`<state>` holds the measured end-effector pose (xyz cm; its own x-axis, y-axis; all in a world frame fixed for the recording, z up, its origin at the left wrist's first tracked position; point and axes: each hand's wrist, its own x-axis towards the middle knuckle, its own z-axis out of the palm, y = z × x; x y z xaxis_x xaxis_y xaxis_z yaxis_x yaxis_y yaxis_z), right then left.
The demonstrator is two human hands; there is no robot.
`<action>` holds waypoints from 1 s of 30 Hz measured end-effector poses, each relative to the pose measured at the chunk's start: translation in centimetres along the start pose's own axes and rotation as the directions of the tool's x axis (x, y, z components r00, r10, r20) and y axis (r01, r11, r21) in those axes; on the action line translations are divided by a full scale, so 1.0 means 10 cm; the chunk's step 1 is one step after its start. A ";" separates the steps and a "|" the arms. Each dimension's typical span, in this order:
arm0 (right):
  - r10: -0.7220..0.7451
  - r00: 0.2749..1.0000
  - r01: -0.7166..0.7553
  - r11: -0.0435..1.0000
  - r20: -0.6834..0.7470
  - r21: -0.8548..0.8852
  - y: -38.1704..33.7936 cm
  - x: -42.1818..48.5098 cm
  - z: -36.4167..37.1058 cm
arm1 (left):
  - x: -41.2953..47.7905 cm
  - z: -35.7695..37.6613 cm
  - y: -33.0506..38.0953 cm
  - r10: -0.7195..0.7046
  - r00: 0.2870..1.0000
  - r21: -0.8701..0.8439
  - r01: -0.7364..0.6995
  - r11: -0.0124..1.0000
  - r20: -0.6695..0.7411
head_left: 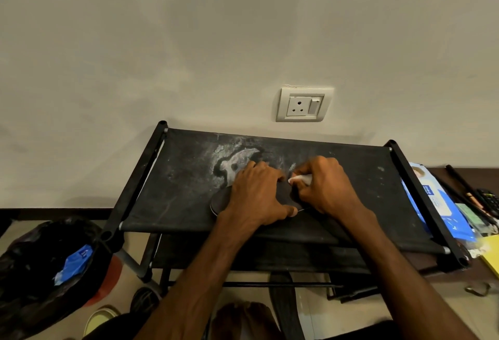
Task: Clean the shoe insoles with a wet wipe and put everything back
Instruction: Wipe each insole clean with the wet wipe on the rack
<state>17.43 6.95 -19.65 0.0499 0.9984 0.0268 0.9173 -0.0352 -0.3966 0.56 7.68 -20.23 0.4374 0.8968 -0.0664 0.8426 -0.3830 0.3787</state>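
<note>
there, on the dusty black fabric top of the shoe rack, a dark insole lay flat near the front edge, its rounded end showing to the left and the rest hidden under the hands; the left hand rested on it with fingers fairly straight and thumb stretched towards the front, pressing it down and gripping nothing; the right hand, just beside and touching the left, had its fingers curled round a bunched white wet wipe, held against the right part of the insole; a pale smeared patch marked the fabric just behind the hands; a blue and white wipes pack lay just beyond the rack's right rail, with pens beside it; on the floor to the left stood a black bin bag with a crumpled blue wrapper inside; a white wall socket sat on the wall above the rack.
</note>
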 end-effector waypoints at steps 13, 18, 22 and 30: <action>0.033 0.999 -0.033 0.999 0.011 -0.042 0.06 -0.20 -0.07 | 0.00 -0.02 0.04 -0.026 0.999 -0.081 0.023 0.996 -0.035; 0.044 0.999 -0.044 0.999 -0.026 -0.023 -0.05 0.04 0.00 | 0.03 0.00 0.03 -0.043 0.999 -0.078 0.042 0.996 -0.015; 0.020 0.999 -0.018 0.997 0.028 -0.070 0.10 -0.16 -0.03 | 0.02 0.03 0.02 -0.049 0.999 -0.127 0.047 0.991 -0.015; -0.006 0.997 0.010 0.998 0.079 -0.058 0.10 -0.27 -0.12 | -0.01 -0.01 0.05 -0.050 0.998 -0.104 0.045 0.994 -0.041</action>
<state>18.66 4.18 -18.98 0.0133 0.9990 -0.0437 0.9392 -0.0275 -0.3424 0.95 7.41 -19.91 0.3817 0.9231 -0.0469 0.8241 -0.3169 0.4696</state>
